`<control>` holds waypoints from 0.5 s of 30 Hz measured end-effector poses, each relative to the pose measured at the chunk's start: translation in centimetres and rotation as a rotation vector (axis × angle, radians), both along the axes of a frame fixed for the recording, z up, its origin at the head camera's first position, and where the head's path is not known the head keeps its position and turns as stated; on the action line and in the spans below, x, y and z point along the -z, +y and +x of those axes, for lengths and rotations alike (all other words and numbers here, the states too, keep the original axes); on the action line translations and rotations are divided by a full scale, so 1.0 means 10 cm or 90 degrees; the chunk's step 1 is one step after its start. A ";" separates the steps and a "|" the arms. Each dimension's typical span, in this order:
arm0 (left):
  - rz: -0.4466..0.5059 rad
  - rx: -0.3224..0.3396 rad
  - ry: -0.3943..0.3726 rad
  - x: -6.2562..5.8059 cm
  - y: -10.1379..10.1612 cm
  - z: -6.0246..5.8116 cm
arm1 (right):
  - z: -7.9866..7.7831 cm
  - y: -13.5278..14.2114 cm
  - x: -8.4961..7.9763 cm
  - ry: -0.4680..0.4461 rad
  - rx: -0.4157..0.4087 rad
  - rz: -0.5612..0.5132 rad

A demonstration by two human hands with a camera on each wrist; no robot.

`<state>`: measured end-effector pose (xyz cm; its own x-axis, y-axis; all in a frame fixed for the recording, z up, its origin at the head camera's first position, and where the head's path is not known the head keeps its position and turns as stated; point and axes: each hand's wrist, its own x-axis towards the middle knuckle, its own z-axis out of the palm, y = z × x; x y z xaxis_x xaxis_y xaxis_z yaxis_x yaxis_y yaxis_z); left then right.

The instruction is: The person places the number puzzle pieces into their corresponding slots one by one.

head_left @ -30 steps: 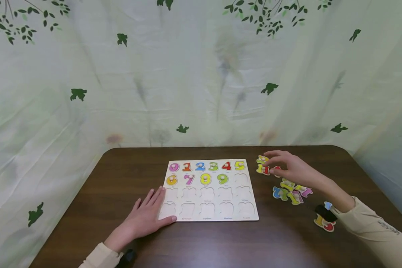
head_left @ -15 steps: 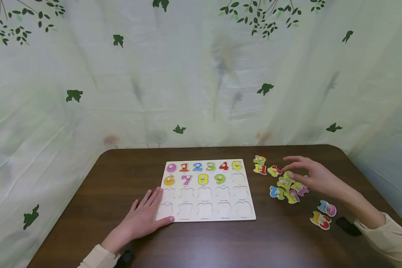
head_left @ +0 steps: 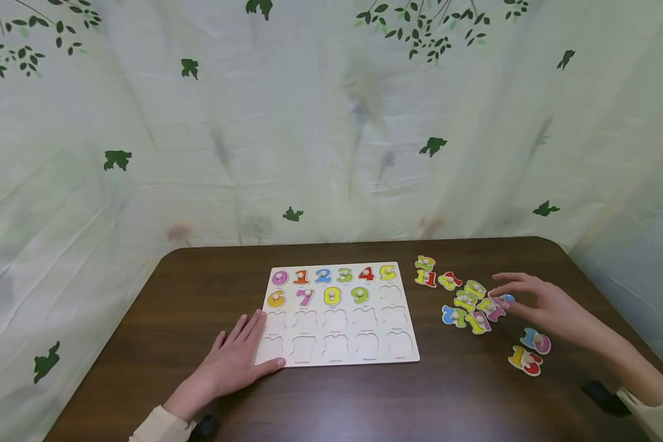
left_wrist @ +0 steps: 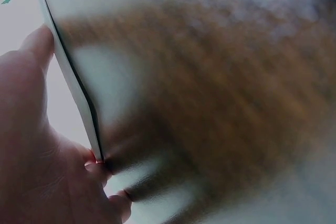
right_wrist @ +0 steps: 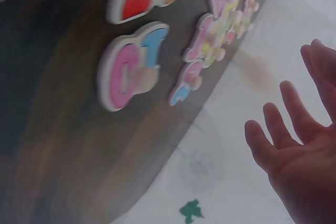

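A white number puzzle board [head_left: 331,344] lies on the table with the pieces 0 to 9 set in its two upper rows; the lower recesses show bare. My left hand [head_left: 229,356] rests flat at the board's left edge, fingers spread, and in the left wrist view the thumb and fingertips touch the board's edge [left_wrist: 79,87]. Over the right end of a cluster of knobbed number pieces [head_left: 466,300] hovers my right hand [head_left: 547,307], its fingers loosely extended and holding nothing. A blue-and-pink number 10 piece [right_wrist: 131,69] lies nearer me.
A yellow-and-red number piece [head_left: 525,361] lies just in front of the 10. Farther back are a red-and-yellow piece [head_left: 450,281] and an 11 piece [head_left: 425,278]. The brown table [head_left: 331,405] ends at a leaf-patterned curtain [head_left: 320,123].
My right hand has drawn back from the far pieces, moving right and toward me past the cluster. The view has shifted slightly; my left hand stays at the board.
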<state>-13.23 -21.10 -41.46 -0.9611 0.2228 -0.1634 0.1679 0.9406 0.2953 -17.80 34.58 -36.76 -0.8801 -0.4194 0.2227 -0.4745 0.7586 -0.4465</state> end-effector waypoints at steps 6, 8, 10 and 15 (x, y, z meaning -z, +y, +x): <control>0.002 -0.004 -0.001 0.05 -0.01 -0.02 | 0.06 0.11 0.07 0.003 0.009 -0.017; 0.002 -0.005 -0.001 0.04 0.00 -0.01 | 0.08 0.14 0.08 0.009 0.010 -0.014; 0.001 -0.003 -0.001 0.01 0.00 0.00 | 0.10 0.18 0.09 0.004 0.024 -0.010; -0.005 0.000 -0.001 0.00 0.01 0.00 | 0.16 0.29 0.15 -0.013 0.070 0.010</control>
